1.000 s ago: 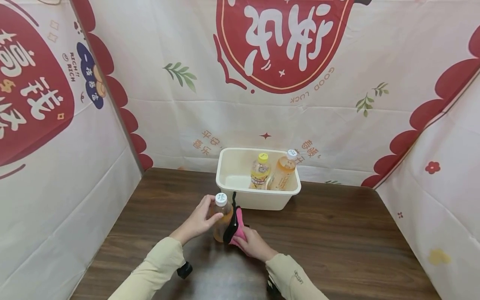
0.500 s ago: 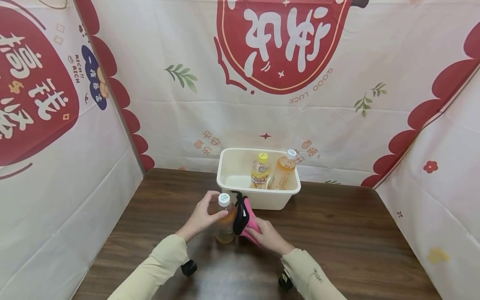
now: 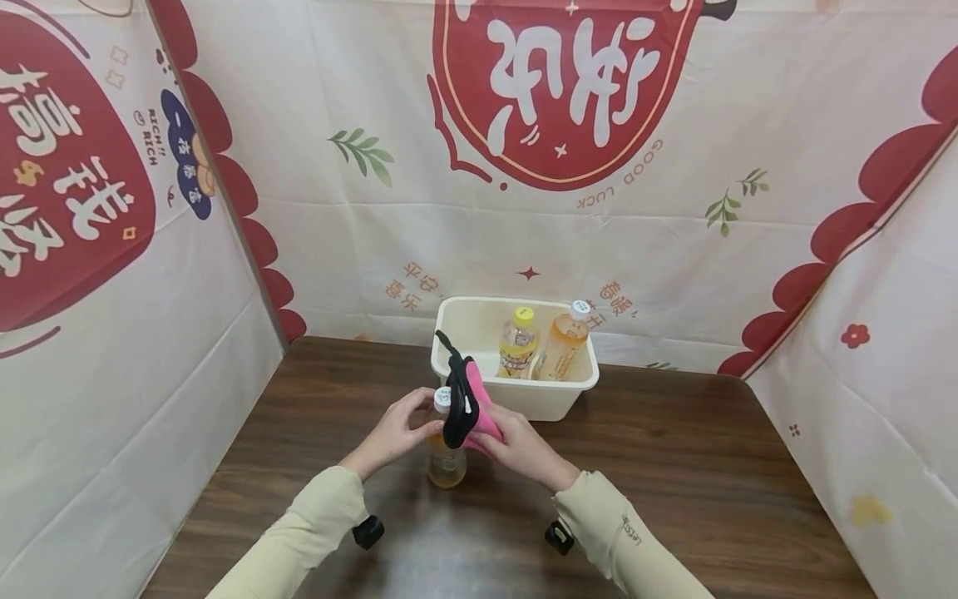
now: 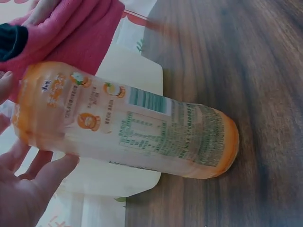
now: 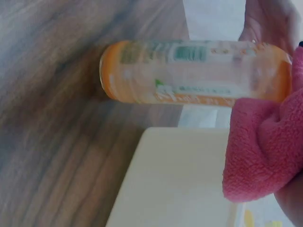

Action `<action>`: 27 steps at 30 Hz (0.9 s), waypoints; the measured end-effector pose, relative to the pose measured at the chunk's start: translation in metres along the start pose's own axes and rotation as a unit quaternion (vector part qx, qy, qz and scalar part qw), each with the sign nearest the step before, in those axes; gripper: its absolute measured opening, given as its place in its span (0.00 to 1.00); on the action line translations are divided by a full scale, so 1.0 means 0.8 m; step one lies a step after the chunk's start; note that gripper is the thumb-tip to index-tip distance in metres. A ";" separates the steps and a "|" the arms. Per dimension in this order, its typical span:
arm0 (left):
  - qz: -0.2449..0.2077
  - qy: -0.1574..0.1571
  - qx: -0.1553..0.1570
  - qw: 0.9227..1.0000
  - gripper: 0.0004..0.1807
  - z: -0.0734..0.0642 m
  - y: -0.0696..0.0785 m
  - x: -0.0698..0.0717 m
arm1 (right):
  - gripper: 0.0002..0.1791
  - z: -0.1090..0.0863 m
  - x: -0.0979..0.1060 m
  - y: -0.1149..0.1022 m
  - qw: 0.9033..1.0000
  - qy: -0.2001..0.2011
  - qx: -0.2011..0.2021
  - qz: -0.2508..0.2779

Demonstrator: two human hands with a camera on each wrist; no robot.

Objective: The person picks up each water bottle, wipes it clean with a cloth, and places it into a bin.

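A clear drink bottle (image 3: 446, 470) with a white cap and an orange printed label stands upright in front of the bin. My left hand (image 3: 397, 433) holds it near the top, thumb on the near side. In my right hand (image 3: 524, 445) is a pink fuzzy cloth (image 5: 260, 151) with a black edge and loop, gripped at its lower part. The cloth lies against the upper right of the bottle and hides part of it in the head view. Seen from the left wrist, the bottle (image 4: 128, 123) shows its barcode and small print.
A cream plastic bin (image 3: 539, 403) sits just beyond the hands, against the back cloth wall. Inside, on its right, are a yellow-capped bottle (image 3: 518, 349) and a white-capped orange bottle (image 3: 563, 349). Brown wooden table (image 3: 674, 474) extends to both sides.
My right hand with the pink cloth has gone up and left, from the bottle's side to near its cap. The left hand keeps its hold, with the bottle shifting only slightly.
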State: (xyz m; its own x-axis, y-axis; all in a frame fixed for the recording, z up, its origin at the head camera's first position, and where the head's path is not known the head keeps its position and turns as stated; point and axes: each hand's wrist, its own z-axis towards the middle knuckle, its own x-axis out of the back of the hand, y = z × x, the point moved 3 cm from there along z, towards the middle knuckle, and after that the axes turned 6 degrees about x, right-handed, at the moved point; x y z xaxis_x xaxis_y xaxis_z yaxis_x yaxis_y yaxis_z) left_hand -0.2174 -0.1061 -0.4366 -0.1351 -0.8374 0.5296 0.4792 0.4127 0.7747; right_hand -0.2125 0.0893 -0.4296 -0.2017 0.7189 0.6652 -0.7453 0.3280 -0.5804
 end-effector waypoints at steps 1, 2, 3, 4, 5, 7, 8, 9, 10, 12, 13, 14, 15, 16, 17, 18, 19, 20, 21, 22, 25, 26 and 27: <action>0.003 0.005 -0.009 1.000 0.17 -0.001 0.001 -0.001 | 0.11 -0.001 -0.004 0.001 1.000 0.004 0.000 0.000; 0.006 0.009 -0.016 1.000 0.17 -0.003 0.001 -0.002 | 0.11 -0.003 -0.008 0.003 1.000 0.008 0.000 -0.003; 0.008 0.011 -0.019 1.000 0.18 -0.004 0.001 -0.003 | 0.12 -0.005 -0.013 0.004 1.000 0.014 0.003 0.000; 0.012 0.013 -0.020 1.000 0.18 -0.006 0.002 -0.004 | 0.13 -0.007 -0.017 0.006 1.000 0.020 0.003 -0.001; 0.014 0.014 -0.018 1.000 0.18 -0.008 0.003 -0.004 | 0.14 -0.010 -0.023 0.008 1.000 0.023 0.001 0.005; 0.015 0.015 -0.011 1.000 0.19 -0.011 0.006 -0.004 | 0.14 -0.018 -0.036 0.016 0.999 0.027 -0.001 0.019; 0.014 0.014 -0.007 1.000 0.19 -0.013 0.009 -0.004 | 0.14 -0.023 -0.042 0.021 0.999 0.026 -0.004 0.027; 0.015 0.012 -0.002 1.000 0.19 -0.014 0.016 -0.002 | 0.15 -0.027 -0.049 0.025 0.999 0.024 -0.006 0.033; 0.013 0.011 0.004 1.000 0.19 -0.016 0.021 0.000 | 0.15 -0.032 -0.056 0.031 0.999 0.019 -0.013 0.033; 0.008 0.006 0.011 1.000 0.19 -0.017 0.033 0.003 | 0.14 -0.042 -0.070 0.042 1.000 0.007 -0.017 0.022; 0.008 0.005 0.012 1.000 0.19 -0.018 0.038 0.005 | 0.13 -0.047 -0.076 0.048 1.000 -0.001 -0.019 0.006; 0.008 0.004 0.013 1.000 0.19 -0.018 0.042 0.006 | 0.13 -0.052 -0.082 0.053 1.000 -0.009 -0.019 -0.010; 0.007 0.003 0.015 1.000 0.19 -0.018 0.046 0.007 | 0.13 -0.057 -0.088 0.058 0.999 -0.016 -0.018 -0.024; 0.004 0.003 0.018 1.000 0.19 -0.017 0.046 0.007 | 0.12 -0.061 -0.093 0.063 0.999 -0.025 -0.021 -0.035; 0.002 0.002 0.019 1.000 0.19 -0.017 0.046 0.006 | 0.11 -0.065 -0.097 0.067 0.998 -0.031 -0.022 -0.045; 0.002 0.002 0.020 1.000 0.18 -0.016 0.047 0.006 | 0.11 -0.069 -0.100 0.070 0.998 -0.037 -0.024 -0.051; 0.001 0.002 0.019 1.000 0.18 -0.015 0.046 0.005 | 0.11 -0.072 -0.102 0.074 0.997 -0.042 -0.027 -0.054; -0.001 0.001 0.020 1.000 0.18 -0.014 0.046 0.004 | 0.10 -0.074 -0.103 0.076 0.997 -0.046 -0.031 -0.053; -0.002 0.000 0.023 1.000 0.18 -0.013 0.046 0.004 | 0.10 -0.076 -0.103 0.079 0.997 -0.049 -0.032 -0.052; -0.004 0.000 0.023 1.000 0.18 -0.012 0.046 0.003 | 0.09 -0.077 -0.102 0.080 0.997 -0.052 -0.033 -0.052; -0.004 -0.005 0.023 1.000 0.18 -0.011 0.047 0.003 | 0.08 -0.075 -0.093 0.078 0.998 -0.043 -0.024 -0.045; -0.005 -0.006 0.023 1.000 0.18 -0.010 0.048 0.004 | 0.07 -0.072 -0.087 0.073 0.998 -0.034 -0.016 -0.041; -0.006 -0.008 0.023 1.000 0.18 -0.010 0.049 0.005 | 0.07 -0.067 -0.080 0.066 0.999 -0.025 -0.008 -0.034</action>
State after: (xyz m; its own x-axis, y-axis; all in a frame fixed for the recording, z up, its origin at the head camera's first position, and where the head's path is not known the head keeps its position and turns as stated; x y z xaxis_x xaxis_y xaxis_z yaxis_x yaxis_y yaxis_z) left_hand -0.1924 -0.0959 -0.4072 -0.1543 -0.8369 0.5252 0.4377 0.4187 0.7957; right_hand -0.2053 0.0936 -0.5278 -0.1827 0.6629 0.7261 -0.7477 0.3859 -0.5404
